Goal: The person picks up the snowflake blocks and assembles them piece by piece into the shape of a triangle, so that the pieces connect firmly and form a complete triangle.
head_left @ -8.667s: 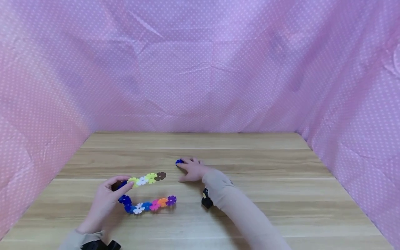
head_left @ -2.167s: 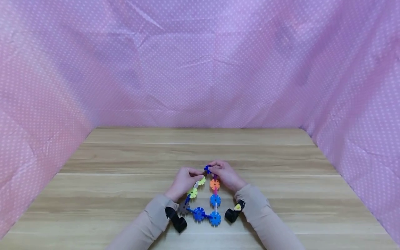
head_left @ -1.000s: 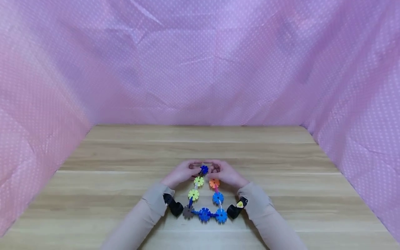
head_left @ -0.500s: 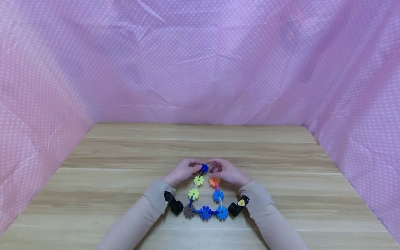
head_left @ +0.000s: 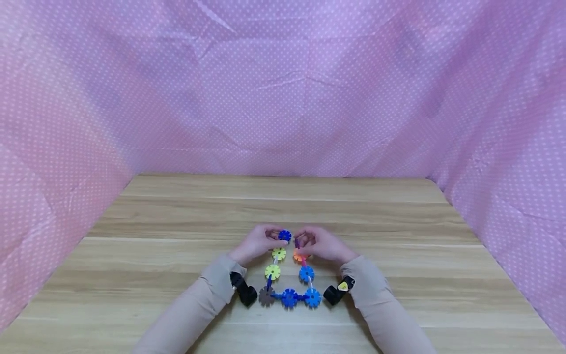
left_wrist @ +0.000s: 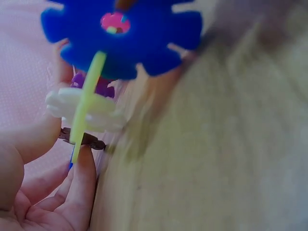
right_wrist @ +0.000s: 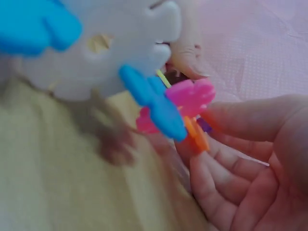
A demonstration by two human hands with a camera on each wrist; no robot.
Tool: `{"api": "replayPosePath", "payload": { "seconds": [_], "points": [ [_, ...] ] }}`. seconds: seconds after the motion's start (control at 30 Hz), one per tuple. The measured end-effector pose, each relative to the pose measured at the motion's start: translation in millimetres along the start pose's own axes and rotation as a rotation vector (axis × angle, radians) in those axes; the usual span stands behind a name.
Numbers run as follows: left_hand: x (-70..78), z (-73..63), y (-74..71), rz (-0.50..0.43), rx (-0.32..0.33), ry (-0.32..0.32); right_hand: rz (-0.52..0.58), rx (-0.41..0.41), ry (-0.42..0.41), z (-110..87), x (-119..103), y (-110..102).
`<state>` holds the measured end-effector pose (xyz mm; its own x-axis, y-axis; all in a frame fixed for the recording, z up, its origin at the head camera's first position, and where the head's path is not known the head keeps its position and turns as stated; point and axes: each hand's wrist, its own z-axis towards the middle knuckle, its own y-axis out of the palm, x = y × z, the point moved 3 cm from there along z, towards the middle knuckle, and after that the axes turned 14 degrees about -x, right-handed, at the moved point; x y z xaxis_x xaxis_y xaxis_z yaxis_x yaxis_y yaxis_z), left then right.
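Note:
A chain of slotted snowflake discs, joined edge to edge, curves into a near-closed loop on the table in the head view; a blue disc [head_left: 290, 298] is at its near side. At the loop's far end my left hand [head_left: 255, 244] pinches the chain by a brown disc [left_wrist: 90, 139], with a dark blue end disc [head_left: 285, 236] just beyond. My right hand [head_left: 325, 245] pinches the other end at an orange disc [right_wrist: 196, 135]; a purple disc [head_left: 297, 243] shows at its fingertips. A small gap appears between the two ends. Fingers partly hide both.
The wood-grain table [head_left: 376, 216] spreads out around the hands. A pink dotted cloth [head_left: 283, 98] hangs behind it and at both sides. A black wrist camera [head_left: 245, 290] sits by the chain's left side, another black camera [head_left: 336, 292] by its right.
The loose blue disc, reached for by my right hand earlier, now sits on the chain's left end. Lately that blue disc has shifted slightly left, and the purple disc has come into view.

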<state>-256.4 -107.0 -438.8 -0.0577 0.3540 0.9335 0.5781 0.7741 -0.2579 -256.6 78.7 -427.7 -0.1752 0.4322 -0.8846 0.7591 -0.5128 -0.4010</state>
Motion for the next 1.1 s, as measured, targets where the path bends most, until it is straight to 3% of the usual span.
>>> {"api": "replayPosePath", "payload": {
  "seconds": [0.13, 0.43, 0.7, 1.1],
  "points": [
    [-0.6, 0.6, 0.1, 0.017, -0.005, 0.021, 0.058, -0.02, -0.017, 4.0, 1, 4],
    [-0.7, 0.5, 2.3, 0.057, -0.011, 0.052, 0.103, 0.022, -0.024, 7.9, 4, 10],
    [0.4, -2.3, 3.1, 0.062, -0.018, 0.043, 0.06, 0.076, 0.004, 9.0, 2, 13],
    [0.0, 0.7, 0.8, -0.005, -0.029, 0.039, 0.025, 0.133, -0.032, 11.6, 1, 11]
  ]
}}
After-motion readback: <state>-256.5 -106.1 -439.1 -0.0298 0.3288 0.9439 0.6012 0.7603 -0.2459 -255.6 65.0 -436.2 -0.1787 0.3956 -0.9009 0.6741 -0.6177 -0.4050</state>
